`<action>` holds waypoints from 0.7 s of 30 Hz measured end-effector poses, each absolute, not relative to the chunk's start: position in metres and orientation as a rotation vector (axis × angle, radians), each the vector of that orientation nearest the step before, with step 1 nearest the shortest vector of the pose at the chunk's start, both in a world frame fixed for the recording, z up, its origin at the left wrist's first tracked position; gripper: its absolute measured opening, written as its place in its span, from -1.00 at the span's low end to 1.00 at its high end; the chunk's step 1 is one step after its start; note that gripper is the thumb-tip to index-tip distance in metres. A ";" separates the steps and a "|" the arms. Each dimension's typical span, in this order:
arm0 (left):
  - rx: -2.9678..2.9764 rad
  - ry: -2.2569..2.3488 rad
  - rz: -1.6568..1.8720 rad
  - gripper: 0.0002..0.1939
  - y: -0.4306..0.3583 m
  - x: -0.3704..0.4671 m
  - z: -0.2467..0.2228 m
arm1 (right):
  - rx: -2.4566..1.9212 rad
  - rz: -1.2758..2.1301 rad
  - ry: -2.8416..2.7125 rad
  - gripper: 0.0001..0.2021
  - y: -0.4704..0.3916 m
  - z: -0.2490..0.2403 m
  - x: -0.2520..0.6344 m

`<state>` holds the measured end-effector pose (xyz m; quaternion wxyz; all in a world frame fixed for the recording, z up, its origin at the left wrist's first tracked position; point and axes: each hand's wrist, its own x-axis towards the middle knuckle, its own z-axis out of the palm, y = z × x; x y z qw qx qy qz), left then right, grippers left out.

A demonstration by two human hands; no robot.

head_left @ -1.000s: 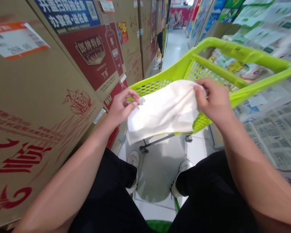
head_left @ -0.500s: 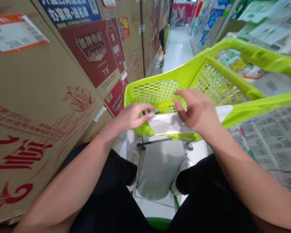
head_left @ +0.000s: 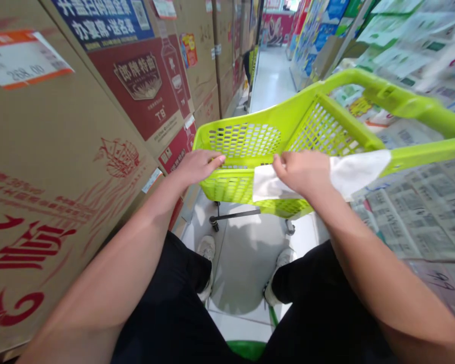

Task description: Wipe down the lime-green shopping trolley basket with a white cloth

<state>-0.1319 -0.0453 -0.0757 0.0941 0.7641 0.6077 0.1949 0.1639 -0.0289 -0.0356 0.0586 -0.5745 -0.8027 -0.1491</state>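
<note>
A lime-green plastic shopping cart (head_left: 246, 119) stands crosswise in front of me, its handle side to the right. A white cloth (head_left: 360, 172) drapes over the cart's near rim. My right hand (head_left: 305, 169) is closed on the cloth at the rim, thumb on the inner side. My left hand (head_left: 202, 166) grips the near rim at the cart's left corner, fingers curled over it and thumb along the top. Through the mesh, the basket's floor shows only in part.
Stacked cardboard boxes (head_left: 76, 121) with price tags line the left side. Packaged goods (head_left: 432, 202) fill the right side. The tiled aisle (head_left: 275, 76) runs ahead. Below are the cart's wheels, my shoes (head_left: 207, 247) and a green edge (head_left: 246, 349) between my legs.
My left hand has closed on the rim at the left corner. My right hand has closed on the cloth, which has shifted right along the rim and bares its left part.
</note>
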 end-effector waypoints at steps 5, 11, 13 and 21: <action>2.066 1.319 1.132 -0.29 -0.032 -0.120 -0.096 | -1.792 -0.590 -2.362 -0.35 -0.007 -0.040 0.194; 2.039 1.162 1.272 -0.27 -0.035 -0.074 -0.105 | -1.424 -0.325 -2.598 -0.37 -0.035 -0.066 0.113; 2.072 1.300 1.177 -0.28 -0.039 -0.065 -0.101 | -1.296 -0.279 -2.679 -0.40 -0.043 -0.070 0.093; 2.238 1.924 0.530 -0.36 -0.039 -0.068 -0.082 | -1.764 -0.474 -2.457 -0.36 0.012 -0.045 0.173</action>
